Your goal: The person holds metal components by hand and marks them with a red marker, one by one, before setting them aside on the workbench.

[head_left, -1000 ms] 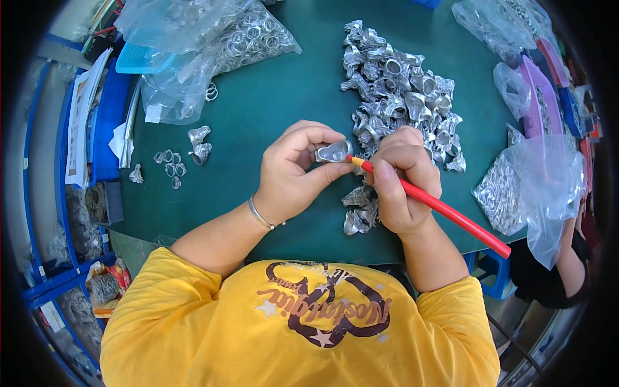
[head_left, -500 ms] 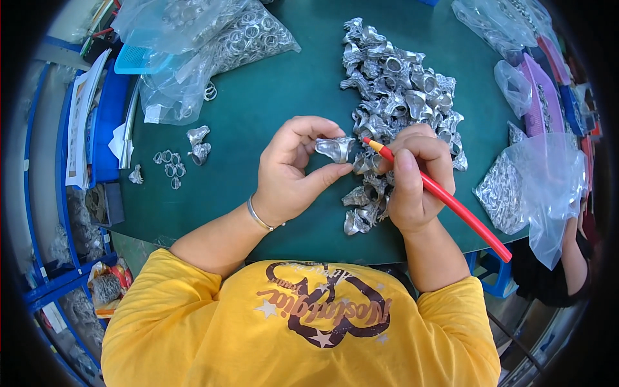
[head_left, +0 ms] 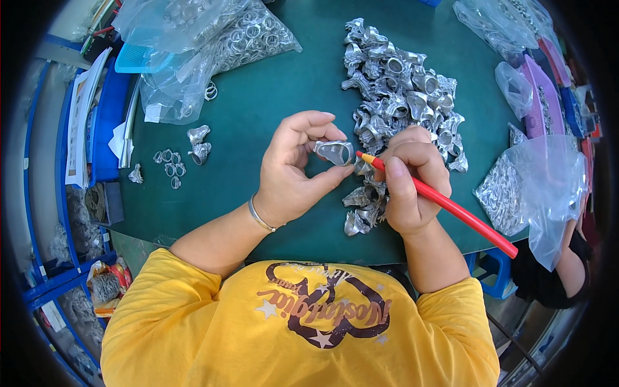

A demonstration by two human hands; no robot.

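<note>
While the left hand (head_left: pixel 287 168) pinches a silver-coloured ring (head_left: pixel 334 153) between thumb and fingers, its hollow inner side facing up, the right hand (head_left: pixel 416 184) grips a red pencil (head_left: pixel 461 216) whose tip points at the ring's right edge. Tip and ring lie very close together; whether they touch, I cannot tell. The held ring is above the green bench (head_left: pixel 277 84), in front of the person's chest and just left of a large heap of similar metal rings (head_left: pixel 396 87), part of which lies behind the right hand. Well to the left, a cluster of small rings (head_left: pixel 170 166) lies near two bulkier metal pieces (head_left: pixel 199 145). Farther back stands a clear bag of rings (head_left: pixel 255 39), beside a light-blue basket (head_left: pixel 132 59). At the right edge, another filled plastic bag (head_left: pixel 506 190) lies near a co-worker's arm (head_left: pixel 570 267).
</note>
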